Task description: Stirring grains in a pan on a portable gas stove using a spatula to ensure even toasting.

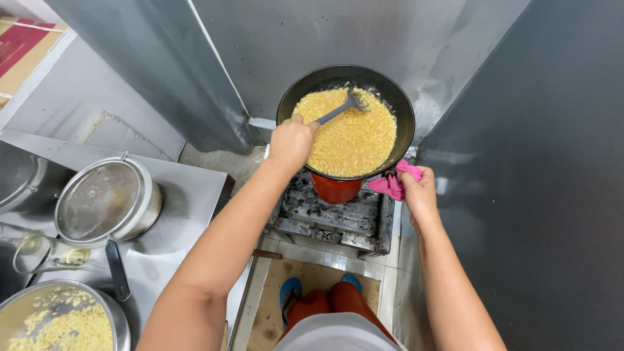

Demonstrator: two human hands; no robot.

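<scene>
A black wok (404, 116) full of yellow crumbly food (351, 140) sits on a red burner (335, 189) over a blackened stove (338, 218). My left hand (290, 142) grips the handle of a grey spatula (341, 110) whose head rests in the food near the far side. My right hand (418, 192) holds a pink cloth (394, 182) against the wok's near right rim.
Steel panels wall in the stove at the back and right. On the steel counter to the left stand a mesh strainer over a pot (107, 201), a glass jug (45, 255) and a bowl of yellow food (62, 322). My feet in blue sandals (290, 296) are below.
</scene>
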